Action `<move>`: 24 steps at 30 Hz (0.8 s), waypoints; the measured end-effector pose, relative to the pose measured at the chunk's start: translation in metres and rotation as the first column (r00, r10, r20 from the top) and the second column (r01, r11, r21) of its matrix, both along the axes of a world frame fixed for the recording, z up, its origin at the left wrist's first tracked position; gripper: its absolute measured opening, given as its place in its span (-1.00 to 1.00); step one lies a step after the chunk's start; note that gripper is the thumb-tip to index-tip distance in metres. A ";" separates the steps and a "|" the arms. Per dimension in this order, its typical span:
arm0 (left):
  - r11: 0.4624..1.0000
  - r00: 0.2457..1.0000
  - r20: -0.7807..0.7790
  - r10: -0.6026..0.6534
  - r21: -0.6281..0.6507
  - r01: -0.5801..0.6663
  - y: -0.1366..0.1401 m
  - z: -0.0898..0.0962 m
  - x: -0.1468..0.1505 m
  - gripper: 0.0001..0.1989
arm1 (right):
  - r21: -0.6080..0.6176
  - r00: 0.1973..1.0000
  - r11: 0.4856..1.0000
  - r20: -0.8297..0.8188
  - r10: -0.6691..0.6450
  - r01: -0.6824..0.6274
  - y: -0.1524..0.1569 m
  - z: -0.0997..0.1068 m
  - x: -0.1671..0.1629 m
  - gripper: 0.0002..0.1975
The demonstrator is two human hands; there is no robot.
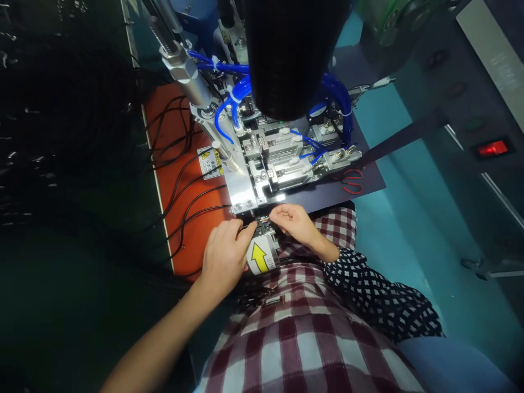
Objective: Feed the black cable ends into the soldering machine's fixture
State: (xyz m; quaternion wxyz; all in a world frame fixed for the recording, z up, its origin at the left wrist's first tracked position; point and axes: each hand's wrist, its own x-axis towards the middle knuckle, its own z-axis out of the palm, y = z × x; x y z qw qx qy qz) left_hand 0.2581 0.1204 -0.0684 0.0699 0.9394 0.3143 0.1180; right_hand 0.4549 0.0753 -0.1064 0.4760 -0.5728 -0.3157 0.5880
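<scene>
Thin coloured wires [264,219] show as a small bundle at the front of the metal machine [270,158]. Thumb and forefinger of my right hand [297,222] pinch together at their right end. From the left, my left hand [225,251] reaches in with its fingers curled and its thumb pressed down beside the wires. What lies under those left fingers is hidden. Just below the fingertips sits a small fixture bearing a white label with a yellow arrow [259,256].
Black cables [184,218] trail across the orange surface [164,120] on the left. Blue air tubes [233,103] loop over the machine under a large black cylinder [295,54]. Red-handled scissors [352,182] lie on the grey plate to the right. A red lit switch [492,148] is farther right.
</scene>
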 end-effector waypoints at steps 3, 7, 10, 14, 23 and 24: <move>0.996 1.000 0.027 -0.008 -0.086 0.010 -0.005 -0.001 0.002 -0.66 | 0.010 0.999 0.999 0.019 -0.030 0.030 -0.003 -0.002 -0.007 -0.73; 0.990 0.995 0.094 0.020 -0.140 -0.006 -0.005 -0.006 0.000 -0.67 | 0.028 0.997 0.998 0.056 -0.053 0.051 -0.003 -0.002 -0.017 -0.76; 0.981 0.989 0.145 0.017 -0.194 0.012 -0.003 -0.009 -0.003 -0.66 | 0.048 0.998 0.997 -0.004 -0.058 0.058 -0.001 -0.001 -0.020 -0.76; 0.969 0.979 0.202 0.028 -0.245 0.022 -0.002 -0.014 -0.007 -0.64 | 0.048 0.999 0.998 -0.032 -0.039 0.041 -0.001 0.000 -0.020 -0.75; 0.984 0.993 0.121 0.004 -0.176 0.017 -0.002 -0.013 -0.004 -0.63 | 0.016 0.995 1.000 -0.098 0.005 -0.004 0.000 -0.002 -0.017 -0.70; 0.985 0.994 0.109 0.009 -0.170 0.009 -0.002 -0.012 -0.003 -0.63 | 0.010 0.995 1.000 -0.103 0.013 -0.012 0.000 -0.002 -0.016 -0.69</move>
